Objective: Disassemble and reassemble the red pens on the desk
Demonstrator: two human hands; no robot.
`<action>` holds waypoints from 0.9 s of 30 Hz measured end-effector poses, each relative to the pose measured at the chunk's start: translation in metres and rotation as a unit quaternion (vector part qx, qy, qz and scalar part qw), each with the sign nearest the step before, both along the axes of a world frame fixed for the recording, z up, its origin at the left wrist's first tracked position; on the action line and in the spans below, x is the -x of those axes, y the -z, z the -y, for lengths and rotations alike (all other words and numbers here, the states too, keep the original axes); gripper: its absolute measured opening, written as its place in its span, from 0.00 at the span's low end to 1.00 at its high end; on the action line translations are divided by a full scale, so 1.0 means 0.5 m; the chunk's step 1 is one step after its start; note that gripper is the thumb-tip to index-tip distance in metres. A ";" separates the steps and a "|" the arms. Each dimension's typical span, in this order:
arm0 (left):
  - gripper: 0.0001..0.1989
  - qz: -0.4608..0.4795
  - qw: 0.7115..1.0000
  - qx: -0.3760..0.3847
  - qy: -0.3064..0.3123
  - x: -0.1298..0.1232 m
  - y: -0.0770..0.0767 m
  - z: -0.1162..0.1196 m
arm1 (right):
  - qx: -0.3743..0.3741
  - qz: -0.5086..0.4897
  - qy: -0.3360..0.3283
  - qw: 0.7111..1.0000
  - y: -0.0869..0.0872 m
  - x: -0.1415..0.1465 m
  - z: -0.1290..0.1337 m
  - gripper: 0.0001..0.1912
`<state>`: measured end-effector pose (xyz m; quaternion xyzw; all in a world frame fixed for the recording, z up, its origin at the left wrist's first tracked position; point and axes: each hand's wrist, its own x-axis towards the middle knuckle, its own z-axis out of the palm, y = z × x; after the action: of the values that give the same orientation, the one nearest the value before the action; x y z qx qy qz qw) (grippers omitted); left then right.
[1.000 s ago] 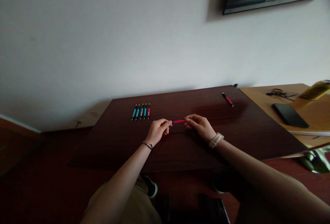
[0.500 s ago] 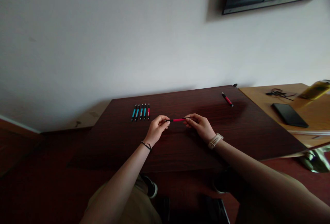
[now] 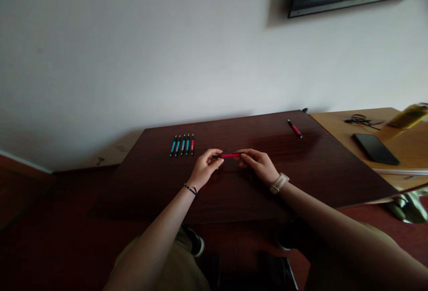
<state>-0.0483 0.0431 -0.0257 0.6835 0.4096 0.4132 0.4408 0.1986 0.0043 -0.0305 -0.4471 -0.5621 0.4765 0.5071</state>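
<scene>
Over the dark wood-grained table (image 3: 234,195), the left hand (image 3: 202,170) and right hand (image 3: 262,165) finger-pinched a slim red-and-black pen (image 3: 230,155), likely light and stiff, best held near its ends.

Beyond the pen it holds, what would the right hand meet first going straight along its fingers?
Probably the left hand, across the held red pen from the right hand; depth is unclear.

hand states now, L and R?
Left hand: closed on one end of a red pen.
Right hand: closed on the pen's other end.
</scene>
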 end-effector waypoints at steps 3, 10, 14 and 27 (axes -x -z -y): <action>0.15 -0.033 0.999 -0.017 -0.009 0.000 0.000 0.001 | -0.003 0.007 -0.006 1.000 0.001 0.001 0.001 0.23; 0.14 -0.069 0.997 -0.041 -0.005 -0.003 0.000 0.004 | -0.003 0.002 -0.019 1.000 0.007 -0.004 0.000 0.22; 0.12 -0.093 0.992 -0.090 -0.005 -0.010 -0.009 0.011 | 0.000 0.004 -0.031 1.000 0.008 -0.007 0.000 0.22; 0.19 -0.116 0.992 -0.040 0.033 -0.007 -0.014 0.011 | -0.044 0.055 -0.035 0.997 0.013 -0.006 -0.001 0.20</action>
<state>-0.0447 0.0377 -0.0186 0.7570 0.4184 0.3326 0.3759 0.2015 0.0048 -0.0369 -0.4300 -0.6250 0.4438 0.4770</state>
